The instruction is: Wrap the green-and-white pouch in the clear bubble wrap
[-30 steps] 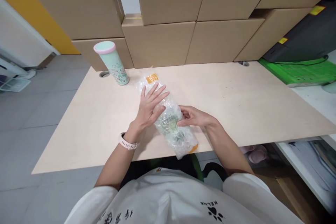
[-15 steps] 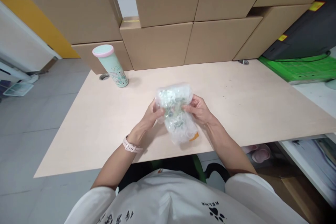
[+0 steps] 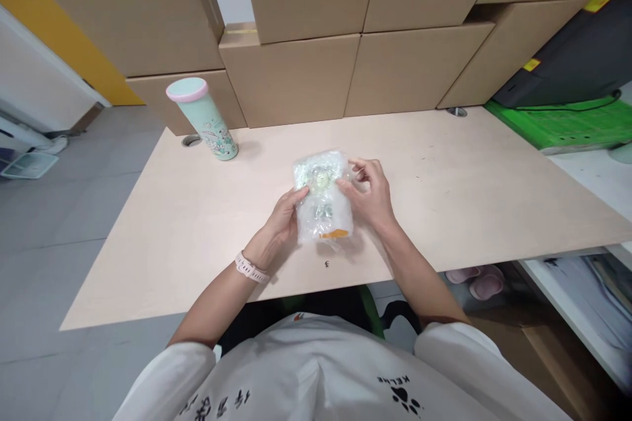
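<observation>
A bundle of clear bubble wrap (image 3: 322, 196) with something green inside and a strip of orange tape lies folded on the pale wooden desk (image 3: 197, 223). My left hand (image 3: 285, 218) grips its left edge, thumb on top. My right hand (image 3: 368, 192) holds its right side, fingers curled over the upper corner. A white watch sits on my left wrist.
A mint-green tumbler (image 3: 202, 118) with a pink lid stands at the desk's back left. Stacked cardboard boxes (image 3: 296, 72) line the far edge. A green mat (image 3: 567, 125) and a dark case lie on the right. A tiny dark speck (image 3: 326, 264) sits near the front edge.
The long wrap lay stretched out under my flat left hand; both hands then lifted it, folded it into a shorter bundle and set it down farther from the front edge.
</observation>
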Available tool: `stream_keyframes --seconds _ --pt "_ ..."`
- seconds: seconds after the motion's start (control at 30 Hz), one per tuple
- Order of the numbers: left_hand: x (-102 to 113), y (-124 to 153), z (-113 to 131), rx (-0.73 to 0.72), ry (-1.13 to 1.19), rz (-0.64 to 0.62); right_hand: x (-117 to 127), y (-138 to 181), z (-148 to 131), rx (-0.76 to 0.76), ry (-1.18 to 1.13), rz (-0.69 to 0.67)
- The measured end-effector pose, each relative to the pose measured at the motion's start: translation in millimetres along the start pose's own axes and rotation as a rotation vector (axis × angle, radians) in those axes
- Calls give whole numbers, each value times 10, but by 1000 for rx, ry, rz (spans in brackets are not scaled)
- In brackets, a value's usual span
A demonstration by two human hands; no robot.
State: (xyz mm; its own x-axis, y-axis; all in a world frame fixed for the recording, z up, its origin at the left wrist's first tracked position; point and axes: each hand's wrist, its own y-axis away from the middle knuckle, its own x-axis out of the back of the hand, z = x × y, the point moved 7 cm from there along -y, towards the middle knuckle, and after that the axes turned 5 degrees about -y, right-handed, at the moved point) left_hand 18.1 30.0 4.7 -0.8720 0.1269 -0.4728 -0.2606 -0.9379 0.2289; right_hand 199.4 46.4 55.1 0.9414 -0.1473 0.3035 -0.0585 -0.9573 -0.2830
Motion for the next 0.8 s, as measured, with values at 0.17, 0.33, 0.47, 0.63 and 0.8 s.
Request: stream_keyframes --seconds 0.17,0.33,0.47,0.63,0.8 --pt "98 -64 35 -119 -260 51 -182 14 -77 250 351 -165" --pt "150 19 275 -479 -1091 346 -577 151 59 270 483 -479" --pt "-100 64 195 -589 -1624 194 -652 179 137 235 530 -502" --pt "-129 60 32 -507 -1809 77 -699 208 165 221 560 -498" --pt "-75 19 -9 -529 -1814 59 -745 223 202 225 572 -485"
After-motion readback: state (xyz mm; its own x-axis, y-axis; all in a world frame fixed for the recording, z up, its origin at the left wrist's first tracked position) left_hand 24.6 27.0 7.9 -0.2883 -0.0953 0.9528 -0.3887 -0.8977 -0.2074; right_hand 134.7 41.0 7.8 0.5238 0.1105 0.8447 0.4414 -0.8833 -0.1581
